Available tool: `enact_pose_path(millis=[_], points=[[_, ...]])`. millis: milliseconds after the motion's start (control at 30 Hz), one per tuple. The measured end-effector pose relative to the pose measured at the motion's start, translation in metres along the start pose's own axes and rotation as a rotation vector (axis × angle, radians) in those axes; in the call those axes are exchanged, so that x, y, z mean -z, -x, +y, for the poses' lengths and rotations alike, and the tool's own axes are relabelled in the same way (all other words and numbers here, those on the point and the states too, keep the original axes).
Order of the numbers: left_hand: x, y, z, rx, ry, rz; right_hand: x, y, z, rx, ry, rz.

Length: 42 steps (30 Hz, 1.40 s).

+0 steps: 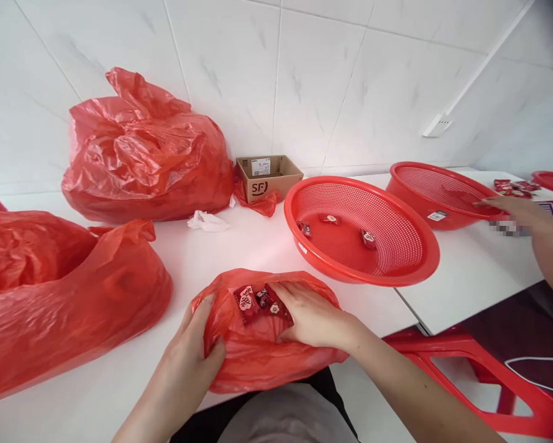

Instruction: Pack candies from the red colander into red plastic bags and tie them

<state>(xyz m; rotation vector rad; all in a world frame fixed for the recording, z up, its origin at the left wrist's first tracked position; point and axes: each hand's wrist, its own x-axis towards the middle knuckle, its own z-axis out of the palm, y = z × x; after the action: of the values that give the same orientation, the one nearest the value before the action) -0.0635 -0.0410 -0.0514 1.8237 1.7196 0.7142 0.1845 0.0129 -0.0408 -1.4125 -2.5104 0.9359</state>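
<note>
A red plastic bag (248, 375) lies at the table's front edge with its mouth spread wide. My left hand (190, 351) grips the bag's left rim, thumb on the inner side and fingers along the edge. Inside the bag is my right hand (310, 314), its fingers and thumb curved around small red printed packets (274, 304); the fingertips are partly hidden. Another red packet (246, 303) with pale lettering shows just left of those fingers. Beyond the bag, a red perforated basket (345, 264) has a few similar packets (368, 239) on its bottom.
Large filled red bags (147, 154) (73, 314) stand at the back left and left. A small cardboard box (276, 181) and crumpled white plastic (206, 221) sit near the wall. Rightward, another person's hand (502, 206) touches a second red basket (414, 203). A red stool (483, 369) stands below.
</note>
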Motion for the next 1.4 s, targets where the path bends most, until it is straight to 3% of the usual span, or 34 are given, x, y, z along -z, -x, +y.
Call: enact_pose_path(millis=[200, 333, 433, 500, 567, 600, 700, 800, 933, 1033, 1167, 1233, 1333, 1400], points=[[0.004, -0.002, 0.003, -0.022, 0.015, 0.019, 0.001, -0.011, 0.002, 0.012, 0.044, 0.063], [0.006, -0.002, 0.004, -0.065, 0.040, 0.065, 0.009, 0.003, -0.018, -0.035, 0.078, 0.116], [0.007, -0.003, 0.007, -0.083, 0.056, 0.064, 0.042, 0.018, -0.036, 0.070, -0.062, 0.169], [0.008, -0.002, 0.010, -0.091, 0.075, 0.066, 0.075, 0.016, -0.036, 0.083, -0.097, 0.299], [0.009, -0.001, 0.014, -0.067, 0.103, 0.070, 0.108, 0.002, -0.024, 0.007, 0.033, 0.459], [0.009, 0.000, 0.016, -0.052, 0.117, 0.076, 0.121, -0.010, -0.014, -0.055, 0.144, 0.478], [0.009, 0.004, 0.018, -0.021, 0.152, 0.107, 0.143, -0.048, 0.023, -0.226, 0.426, 0.292], [0.008, 0.010, 0.018, 0.000, 0.166, 0.118, 0.139, -0.073, 0.051, -0.240, 0.472, 0.131], [0.009, 0.013, 0.017, -0.005, 0.153, 0.132, 0.124, -0.080, 0.065, -0.228, 0.489, 0.020], [0.010, 0.010, 0.019, 0.008, 0.135, 0.121, 0.125, -0.079, 0.067, -0.227, 0.480, 0.011], [0.010, 0.007, 0.020, -0.002, 0.165, 0.082, 0.146, -0.072, 0.057, -0.202, 0.419, 0.062], [0.009, 0.006, 0.020, -0.002, 0.180, 0.062, 0.157, -0.061, 0.045, -0.179, 0.319, 0.163], [0.009, 0.004, 0.016, 0.017, 0.157, 0.062, 0.161, -0.036, 0.019, -0.068, -0.178, 0.343], [0.009, 0.002, 0.013, -0.003, 0.130, 0.075, 0.155, -0.018, 0.003, 0.016, -0.531, 0.364]])
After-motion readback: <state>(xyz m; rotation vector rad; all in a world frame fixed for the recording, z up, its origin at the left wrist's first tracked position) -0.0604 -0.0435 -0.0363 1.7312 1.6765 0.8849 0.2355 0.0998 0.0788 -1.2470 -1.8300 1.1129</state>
